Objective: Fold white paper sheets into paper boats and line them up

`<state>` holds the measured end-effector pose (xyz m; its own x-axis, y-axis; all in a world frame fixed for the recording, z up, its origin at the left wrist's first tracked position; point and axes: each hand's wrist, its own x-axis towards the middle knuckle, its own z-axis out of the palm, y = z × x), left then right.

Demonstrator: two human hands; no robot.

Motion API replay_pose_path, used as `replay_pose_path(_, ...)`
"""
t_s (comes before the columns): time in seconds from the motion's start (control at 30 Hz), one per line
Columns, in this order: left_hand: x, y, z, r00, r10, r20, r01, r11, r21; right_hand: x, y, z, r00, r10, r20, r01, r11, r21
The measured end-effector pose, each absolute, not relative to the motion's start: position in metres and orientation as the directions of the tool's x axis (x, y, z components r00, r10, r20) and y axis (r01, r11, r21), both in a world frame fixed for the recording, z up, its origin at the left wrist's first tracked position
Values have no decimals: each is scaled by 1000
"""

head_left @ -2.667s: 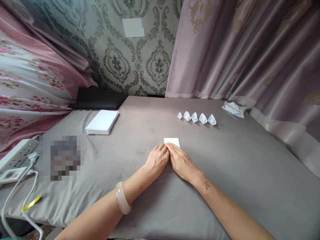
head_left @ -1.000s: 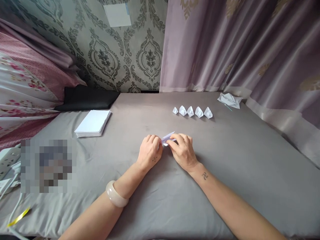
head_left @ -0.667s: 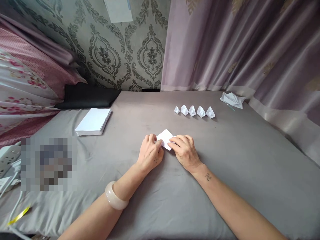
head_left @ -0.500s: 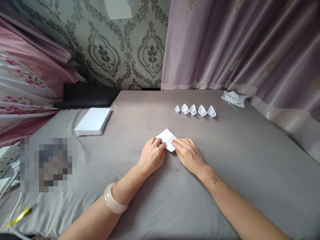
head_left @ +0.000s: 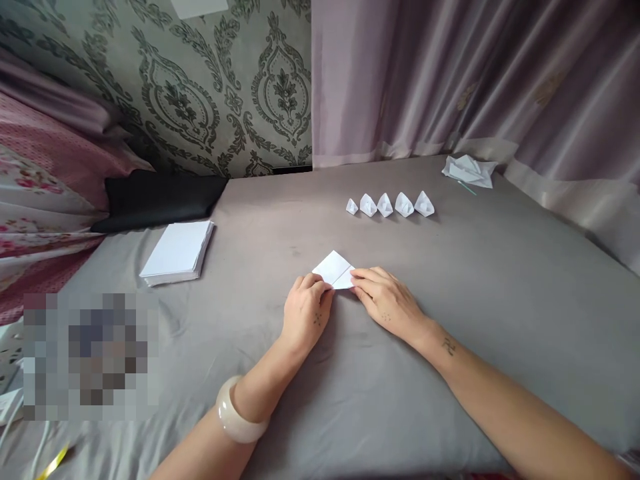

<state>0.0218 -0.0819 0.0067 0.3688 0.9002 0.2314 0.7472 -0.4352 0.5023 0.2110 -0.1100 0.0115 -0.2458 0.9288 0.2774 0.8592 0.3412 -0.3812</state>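
Observation:
A small white paper square (head_left: 334, 268) with a crease across it lies on the grey sheet (head_left: 475, 280), turned like a diamond. My left hand (head_left: 306, 312) has its fingers curled, the tips pressing the paper's near left edge. From the right, my right hand (head_left: 386, 301) reaches in with fingers stretched out and close together, the tips on the paper's near right corner. A pale bangle (head_left: 235, 413) sits on my left wrist.
A row of several small folded white paper pieces (head_left: 390, 205) stands beyond the hands. A stack of white sheets (head_left: 177, 251) lies at the left, a black cushion (head_left: 155, 197) behind it. Crumpled paper (head_left: 469, 169) lies at the back right by the curtain.
The paper was lifted and turned between both hands, then laid flat again as a creased diamond. Both hands now press its near edges. The view has tilted down a little.

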Motion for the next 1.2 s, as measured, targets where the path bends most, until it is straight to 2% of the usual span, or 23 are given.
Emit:
replay_pose_path(0.17, 22, -79, 4, 310, 934, 174, 714, -350, 606, 207, -109, 11, -133, 953, 273, 845, 253, -471)
replay_pose_path(0.43, 26, -76, 4, 259, 958, 123, 738, -278, 615, 197, -104, 8, 54, 956, 289, 815, 125, -566)
replay_pose_path(0.67, 28, -74, 6, 241, 967, 87, 745, -242, 621, 195, -99, 3, 82, 951, 298, 860, 84, -503)
replay_pose_path(0.9, 30, -70, 8, 216, 976, 33, 714, -181, 677, 194, -98, -1, 61, 958, 279, 901, 68, -429)
replay_pose_path(1.2, 29, -69, 6, 236, 971, 45, 712, -204, 672, 192, -97, 0, 57, 967, 248, 926, 42, -375)
